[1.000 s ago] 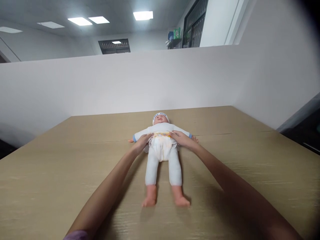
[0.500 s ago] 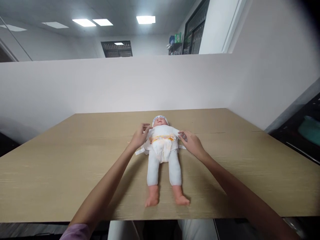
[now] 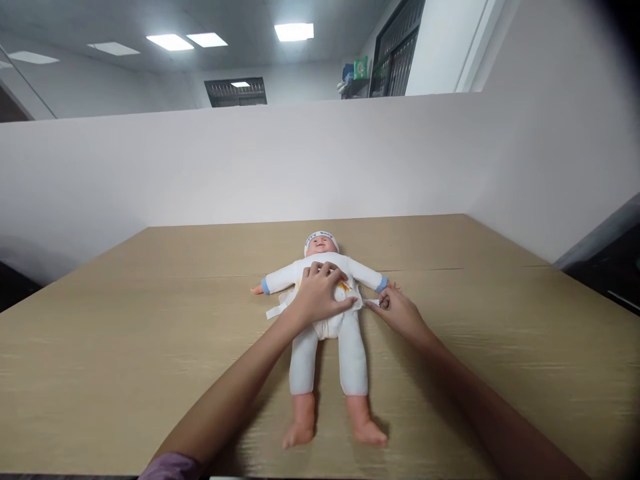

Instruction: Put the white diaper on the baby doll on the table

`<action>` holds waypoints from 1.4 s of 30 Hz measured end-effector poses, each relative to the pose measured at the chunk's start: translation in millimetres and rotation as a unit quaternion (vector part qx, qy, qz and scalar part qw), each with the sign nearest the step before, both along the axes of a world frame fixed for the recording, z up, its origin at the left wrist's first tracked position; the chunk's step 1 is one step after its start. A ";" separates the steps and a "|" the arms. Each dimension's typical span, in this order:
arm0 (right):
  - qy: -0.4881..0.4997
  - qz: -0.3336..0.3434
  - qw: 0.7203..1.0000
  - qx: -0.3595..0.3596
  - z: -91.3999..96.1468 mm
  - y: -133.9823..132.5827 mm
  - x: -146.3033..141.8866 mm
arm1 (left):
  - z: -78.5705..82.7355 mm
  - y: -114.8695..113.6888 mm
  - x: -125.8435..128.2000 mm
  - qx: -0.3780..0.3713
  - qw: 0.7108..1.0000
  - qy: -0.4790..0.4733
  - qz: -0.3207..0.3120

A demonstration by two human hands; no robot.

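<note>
A baby doll in a white suit with blue cuffs and a printed headband lies on its back, feet toward me. Round its hips is a white diaper with an orange print at the front. My left hand lies across the diaper's front, fingers spread over the doll's belly. With my right hand I pinch the diaper's right-side tab, which stretches out sideways from the hip. The left-side tab sticks out loose over the table. My left hand hides much of the diaper's front.
The doll lies on a wide tan table. A low white partition wall rises behind the table's far edge, and another wall stands on the right. Beside the right edge is a dark object.
My left hand has moved right from the doll's shoulder onto the diaper's front. My right hand has come down and taken hold of the tab. The view has shifted a little.
</note>
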State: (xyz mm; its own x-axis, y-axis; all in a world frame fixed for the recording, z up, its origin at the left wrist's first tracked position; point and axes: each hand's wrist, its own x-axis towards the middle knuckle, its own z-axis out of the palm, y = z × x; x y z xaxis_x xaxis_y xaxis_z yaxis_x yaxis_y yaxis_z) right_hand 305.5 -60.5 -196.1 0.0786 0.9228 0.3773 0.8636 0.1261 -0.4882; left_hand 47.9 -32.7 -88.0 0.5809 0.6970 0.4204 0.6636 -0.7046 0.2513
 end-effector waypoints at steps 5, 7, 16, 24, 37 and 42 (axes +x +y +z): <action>0.060 0.023 0.996 -0.064 10.1 -0.7 5.1 | -0.4 0.4 0.7 -0.017 1.000 -0.003 0.004; 0.114 0.054 0.989 -0.081 24.6 -0.4 6.5 | -0.5 0.6 1.1 -0.028 1.000 -0.006 0.005; 0.135 0.145 0.978 -0.060 87.8 23.1 -59.2 | -4.9 1.9 0.6 -0.032 0.999 -0.007 0.018; 0.122 0.178 0.973 0.084 75.8 -2.9 -82.1 | -8.1 3.9 -5.2 -0.069 0.997 -0.040 0.003; 0.033 0.264 0.959 0.099 56.1 -36.4 -69.2 | -51.7 0.0 -102.2 -0.118 0.950 -0.289 -0.004; 0.028 0.231 0.960 0.155 66.8 -36.2 -78.8 | -66.1 0.3 -150.9 -0.109 0.978 -0.123 0.131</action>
